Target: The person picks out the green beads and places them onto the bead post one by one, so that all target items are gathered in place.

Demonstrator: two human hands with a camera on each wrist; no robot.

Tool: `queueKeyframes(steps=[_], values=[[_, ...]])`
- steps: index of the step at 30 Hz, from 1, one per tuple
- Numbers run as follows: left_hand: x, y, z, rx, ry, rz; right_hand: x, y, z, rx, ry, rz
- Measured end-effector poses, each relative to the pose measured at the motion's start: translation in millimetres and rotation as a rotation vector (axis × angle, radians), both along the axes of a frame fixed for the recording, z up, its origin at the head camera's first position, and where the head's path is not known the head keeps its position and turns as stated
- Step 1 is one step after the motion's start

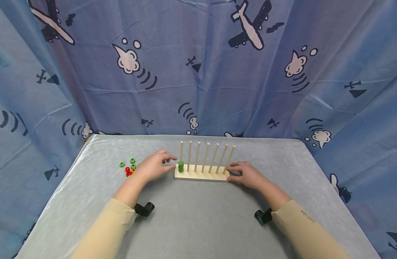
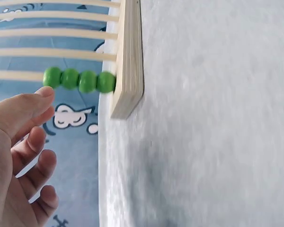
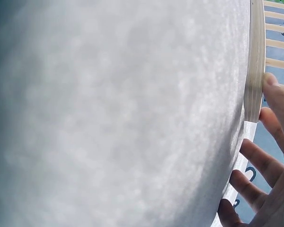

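A wooden peg board [image 1: 201, 175] with several upright pegs stands on the table, and its leftmost peg carries a stack of green beads [image 1: 180, 166]. My left hand [image 1: 155, 165] is beside that end, its fingers loosely bent and nothing held. In the left wrist view its thumb [image 2: 45, 92] appears right by the outermost green bead [image 2: 52, 77]. At the opposite end my right hand [image 1: 247, 175] grips the board's corner between thumb and fingers. The right wrist view has the thumb [image 3: 270, 79] against the base [image 3: 255, 61], with the other fingers spread beyond its end.
Left of the board, partly behind my left forearm, lie loose beads: green ones [image 1: 132, 160], red ones [image 1: 127, 169] and an orange one [image 1: 133, 170]. A pale cloth covers the table [image 1: 201, 223]. Behind it hangs a blue curtain [image 1: 198, 72] printed with planes.
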State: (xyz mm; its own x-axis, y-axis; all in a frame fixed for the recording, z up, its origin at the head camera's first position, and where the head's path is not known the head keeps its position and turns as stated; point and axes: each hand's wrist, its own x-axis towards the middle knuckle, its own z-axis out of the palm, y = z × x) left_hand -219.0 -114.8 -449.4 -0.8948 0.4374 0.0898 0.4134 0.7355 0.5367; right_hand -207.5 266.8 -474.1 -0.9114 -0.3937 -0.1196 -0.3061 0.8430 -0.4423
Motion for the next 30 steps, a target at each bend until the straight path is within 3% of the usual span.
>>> queueKeyframes(steps=[12,22,30], values=[[5.3,-45.1,6.7,-0.049,-0.025,0.095,0.5,0.2,0.4,0.004,-0.004,0.001],[13.9,-83.8,4.1,-0.124,0.007,0.116,-0.4,2.5,-0.1,0.004,0.019,0.016],[13.9,-105.3,2.8,-0.166,0.013,0.115,0.2,1.2,-0.4,0.005,0.016,0.013]])
